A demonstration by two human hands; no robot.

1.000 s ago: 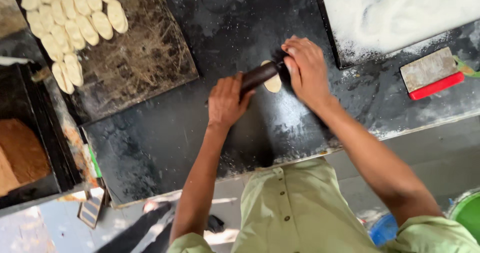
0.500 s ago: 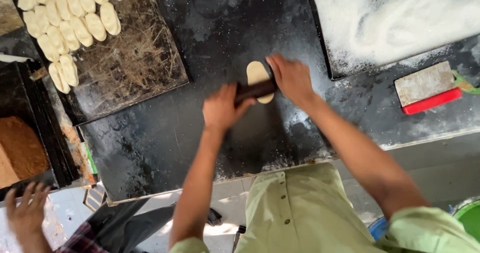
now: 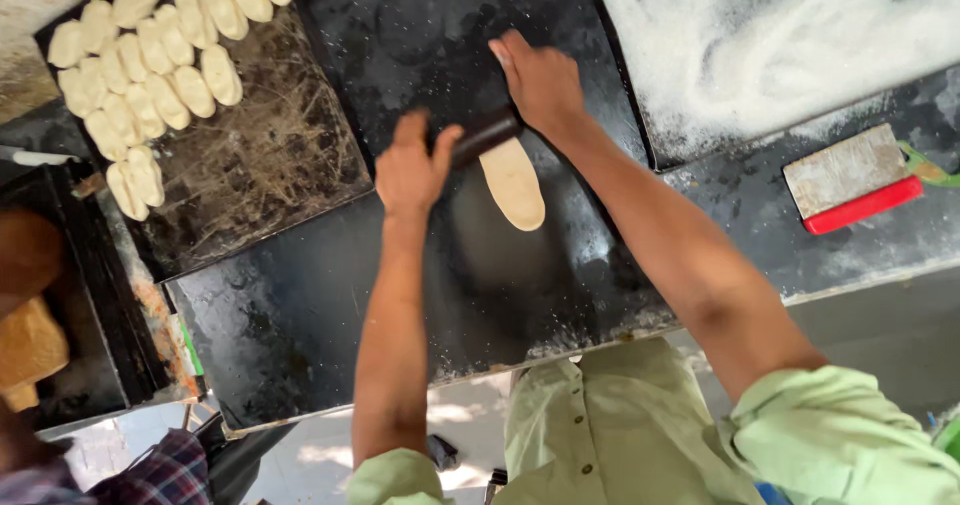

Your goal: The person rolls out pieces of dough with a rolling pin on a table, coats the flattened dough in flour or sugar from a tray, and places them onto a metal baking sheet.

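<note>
Closest to the camera is the person's light green shirt (image 3: 600, 435), with both sleeves pushed up and both bare arms reaching out over a big black worktop (image 3: 330, 305). The left hand (image 3: 412, 170) lies flat, its fingers stretched out and not curled, and its palm presses down on one end of a dark rolling pin (image 3: 485, 133). The right hand (image 3: 540, 83) is also open and flat, with its fingers straight, and it presses on the other end of the pin. Neither hand wraps around the pin; both just push on top of it. Under the pin lies a pale oval piece of dough (image 3: 513, 185). It is flat and long, and most of it sticks out on the near side of the pin, between the two arms. To the right, well apart from the hands, a flat scraper with a red edge (image 3: 850, 180) lies on the worktop. Farther away on the right is a patch of white flour (image 3: 770, 40). Farther away on the left, a dark tray (image 3: 270, 155) holds many small dough pieces (image 3: 150, 75) packed close in rows.
</note>
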